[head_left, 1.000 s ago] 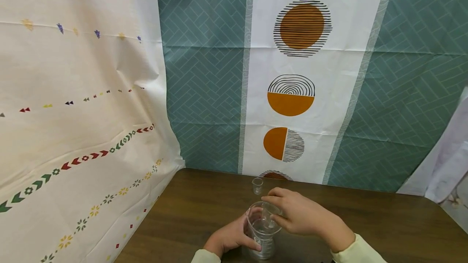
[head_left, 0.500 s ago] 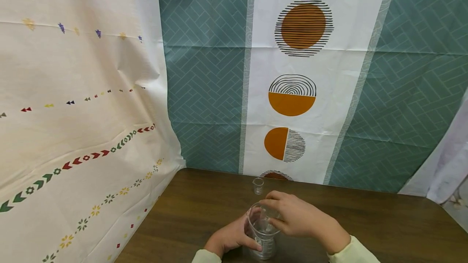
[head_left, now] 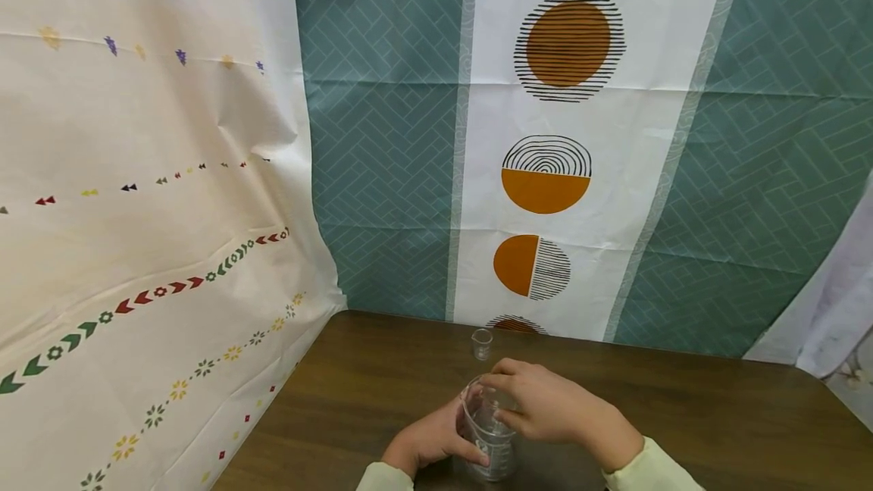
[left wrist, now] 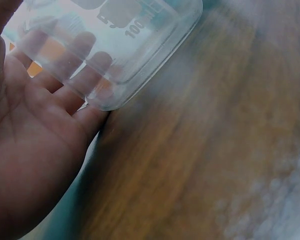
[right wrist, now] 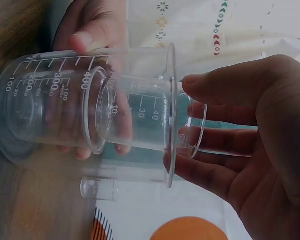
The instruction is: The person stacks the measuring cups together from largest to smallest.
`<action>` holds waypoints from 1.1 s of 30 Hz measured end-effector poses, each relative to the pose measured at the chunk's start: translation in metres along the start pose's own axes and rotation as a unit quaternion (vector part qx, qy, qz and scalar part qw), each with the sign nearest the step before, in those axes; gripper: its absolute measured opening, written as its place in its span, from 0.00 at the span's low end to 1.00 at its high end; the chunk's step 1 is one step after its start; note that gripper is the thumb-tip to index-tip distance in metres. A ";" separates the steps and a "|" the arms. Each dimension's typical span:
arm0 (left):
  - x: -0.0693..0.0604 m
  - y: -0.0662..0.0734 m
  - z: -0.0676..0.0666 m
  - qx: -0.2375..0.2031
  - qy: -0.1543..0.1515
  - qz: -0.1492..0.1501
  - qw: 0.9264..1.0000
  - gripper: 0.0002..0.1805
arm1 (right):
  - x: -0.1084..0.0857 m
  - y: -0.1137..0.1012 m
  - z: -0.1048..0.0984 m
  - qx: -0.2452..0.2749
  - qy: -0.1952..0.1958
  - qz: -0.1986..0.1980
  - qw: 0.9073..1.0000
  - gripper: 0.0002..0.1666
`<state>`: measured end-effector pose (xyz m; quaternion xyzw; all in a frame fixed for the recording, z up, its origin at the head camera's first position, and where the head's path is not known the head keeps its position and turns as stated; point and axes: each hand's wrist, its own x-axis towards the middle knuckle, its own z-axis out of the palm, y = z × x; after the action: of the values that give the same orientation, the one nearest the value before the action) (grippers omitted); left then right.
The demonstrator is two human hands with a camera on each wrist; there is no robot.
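A large clear beaker (head_left: 496, 462) with white graduations stands upright on the table near its front. My left hand (head_left: 436, 436) grips its side, fingers behind and thumb in front. In the right wrist view, a medium beaker (right wrist: 45, 107) sits inside the large one. A smaller beaker (right wrist: 149, 117), marked up to 40, is partly inside the large beaker, its lower end at the medium beaker's mouth. My right hand (head_left: 549, 406) holds this smaller beaker near its rim with thumb and fingers. In the left wrist view, my left fingers (left wrist: 92, 70) show through the beaker's wall.
A tiny clear beaker (head_left: 481, 345) stands further back on the brown wooden table (head_left: 341, 392). Behind the table hangs a green and white patterned cloth (head_left: 382, 173). A cream printed cloth (head_left: 170, 248) borders the left side.
My right hand has shifted slightly left and down over the large beaker, with the smaller beaker in its fingers. My left hand keeps its grip in the same place.
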<state>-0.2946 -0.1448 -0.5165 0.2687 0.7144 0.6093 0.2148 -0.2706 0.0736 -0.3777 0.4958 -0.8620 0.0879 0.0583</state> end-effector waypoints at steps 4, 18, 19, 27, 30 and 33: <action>0.001 -0.001 -0.001 -0.004 -0.007 0.009 1.000 0.57 | 0.001 0.000 0.002 0.009 -0.003 -0.004 1.000 0.22; 0.002 -0.001 -0.001 -0.030 -0.024 0.021 0.999 0.58 | 0.008 0.001 0.007 0.003 -0.024 0.002 1.000 0.22; 0.002 -0.001 -0.001 -0.031 -0.028 0.022 0.999 0.58 | 0.008 0.001 0.007 0.001 -0.028 0.003 1.000 0.22; 0.003 -0.002 -0.002 -0.029 -0.037 0.032 0.998 0.57 | 0.011 0.002 0.006 -0.001 -0.045 0.010 0.999 0.21; 0.002 -0.002 -0.002 -0.028 -0.036 0.030 0.999 0.57 | 0.012 0.002 0.006 0.002 -0.053 0.014 0.998 0.21; 0.002 -0.003 -0.002 -0.034 -0.036 0.030 0.998 0.57 | 0.014 0.003 0.008 0.005 -0.062 0.012 0.998 0.22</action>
<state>-0.2976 -0.1451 -0.5195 0.3044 0.6769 0.6290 0.2312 -0.2800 0.0619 -0.3832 0.4901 -0.8695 0.0623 0.0014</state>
